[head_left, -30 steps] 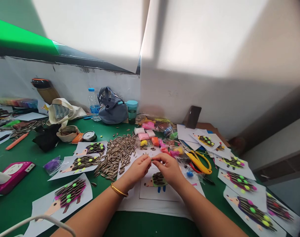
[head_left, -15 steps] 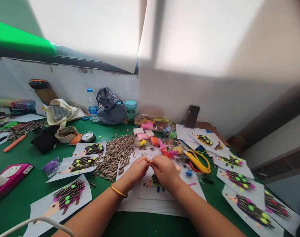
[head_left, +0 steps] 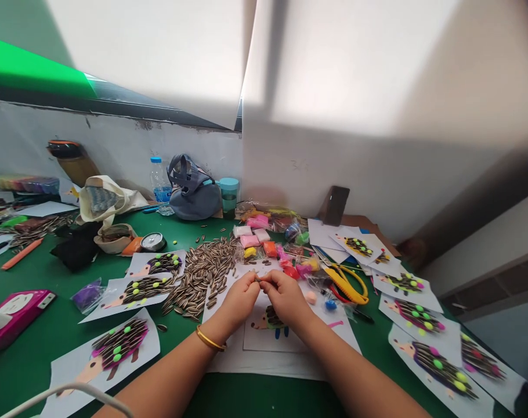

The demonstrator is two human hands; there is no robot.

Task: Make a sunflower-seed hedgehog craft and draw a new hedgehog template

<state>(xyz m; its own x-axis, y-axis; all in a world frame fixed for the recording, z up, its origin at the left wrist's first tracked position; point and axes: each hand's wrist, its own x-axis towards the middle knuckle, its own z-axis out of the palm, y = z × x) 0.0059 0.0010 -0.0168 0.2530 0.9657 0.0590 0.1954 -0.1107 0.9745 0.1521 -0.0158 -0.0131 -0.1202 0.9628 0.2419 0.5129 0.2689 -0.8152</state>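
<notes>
My left hand (head_left: 242,299) and my right hand (head_left: 285,299) meet fingertip to fingertip, both pinched closed. Between them is a small dark sliver that looks like a sunflower seed (head_left: 257,280), mostly covered by the fingers. Just below lies a hedgehog picture (head_left: 272,318) on white paper, with a peach face, seeds on a green back and blue feet; my right hand hides part of it. Left of my hands spreads a heap of sunflower seeds (head_left: 203,273), with some reaching onto the white sheets (head_left: 229,363).
Packets of coloured clay (head_left: 270,249) and yellow-handled scissors (head_left: 346,284) lie behind and right of my hands. Seed hedgehog pictures (head_left: 120,348) flank both sides. A blue bag (head_left: 194,197), a teal-lidded cup (head_left: 229,197) and a phone (head_left: 336,204) stand along the wall.
My fingertips have shifted slightly up and stay pinched together. The whole view has moved a little; the things on the table lie as before.
</notes>
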